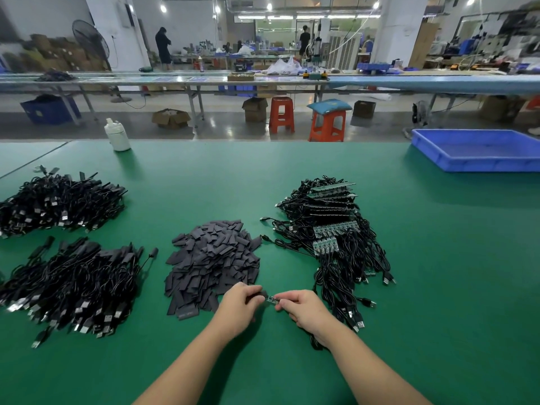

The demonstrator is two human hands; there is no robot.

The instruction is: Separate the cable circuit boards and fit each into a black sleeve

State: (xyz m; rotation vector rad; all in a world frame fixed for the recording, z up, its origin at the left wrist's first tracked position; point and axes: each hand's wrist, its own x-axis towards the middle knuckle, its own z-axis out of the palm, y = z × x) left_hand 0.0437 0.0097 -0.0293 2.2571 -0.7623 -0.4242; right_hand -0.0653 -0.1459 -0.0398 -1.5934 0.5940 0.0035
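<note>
Head view: left hand (240, 306) pinches a black sleeve (261, 295); right hand (304, 310) pinches a small circuit board (273, 299), its end meeting the sleeve, near the sleeve pile (213, 258) on the green table (438, 258). Uncovered cable boards (333, 232) lie right.

Green worktop (263, 176); beyond its far edge, grey glossy floor (222, 124), orange stools (281, 114), long benches (175, 80), white pillars (397, 30), ceiling lamps (269, 6).
</note>
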